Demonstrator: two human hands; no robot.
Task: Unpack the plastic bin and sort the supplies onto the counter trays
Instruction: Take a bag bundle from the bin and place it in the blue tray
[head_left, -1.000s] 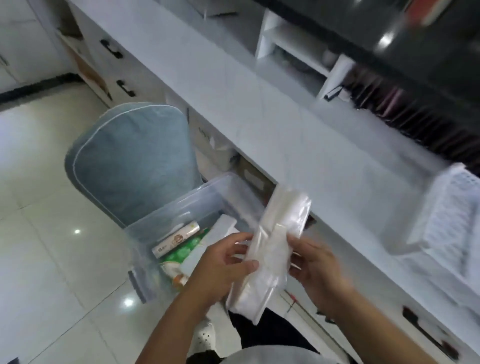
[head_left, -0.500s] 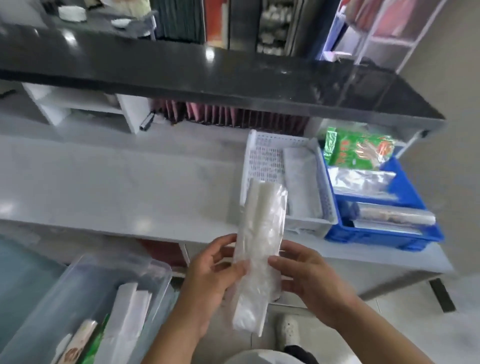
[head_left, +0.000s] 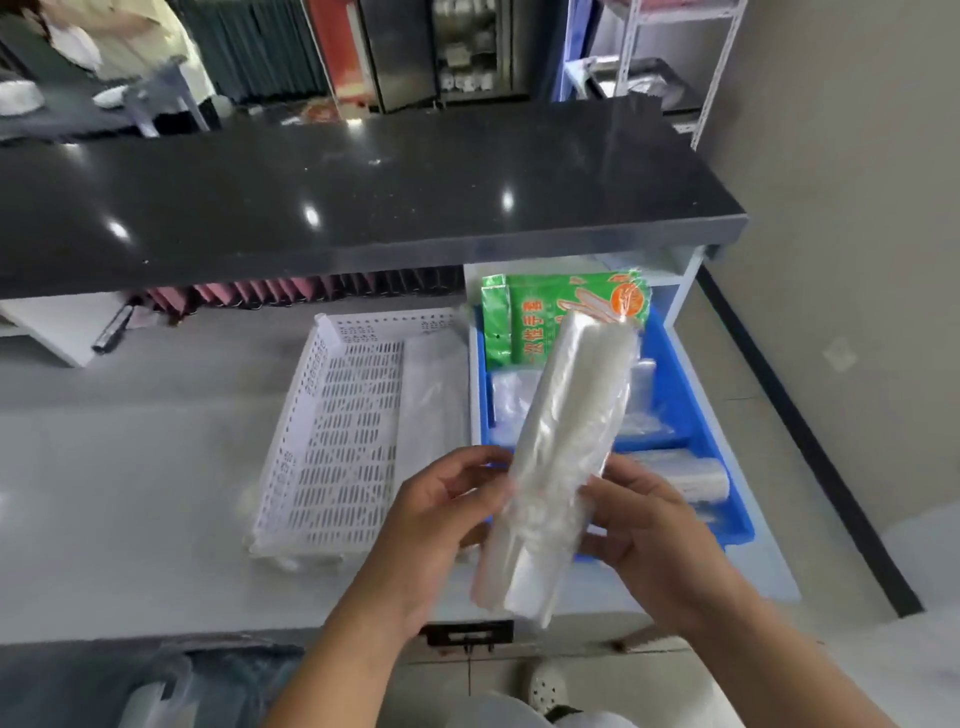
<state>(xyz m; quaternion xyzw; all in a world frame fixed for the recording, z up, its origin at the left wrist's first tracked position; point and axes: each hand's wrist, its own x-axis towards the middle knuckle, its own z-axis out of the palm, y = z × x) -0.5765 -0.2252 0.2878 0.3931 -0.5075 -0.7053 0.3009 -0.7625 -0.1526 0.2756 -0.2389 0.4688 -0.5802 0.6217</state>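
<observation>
Above the tabletop (head_left: 130, 493), left hand (head_left: 436, 525) and right hand (head_left: 649, 525) pinch a clear plastic pack (head_left: 561, 457) between their fingers, tilted over the blue tray (head_left: 675, 395), beside the white tray (head_left: 337, 431)

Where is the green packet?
In the head view, the green packet leans at the blue tray's far end, right of the white tray.

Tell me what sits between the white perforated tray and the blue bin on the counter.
Nothing: in the head view the white tray and blue bin stand side by side, walls nearly touching.
</observation>
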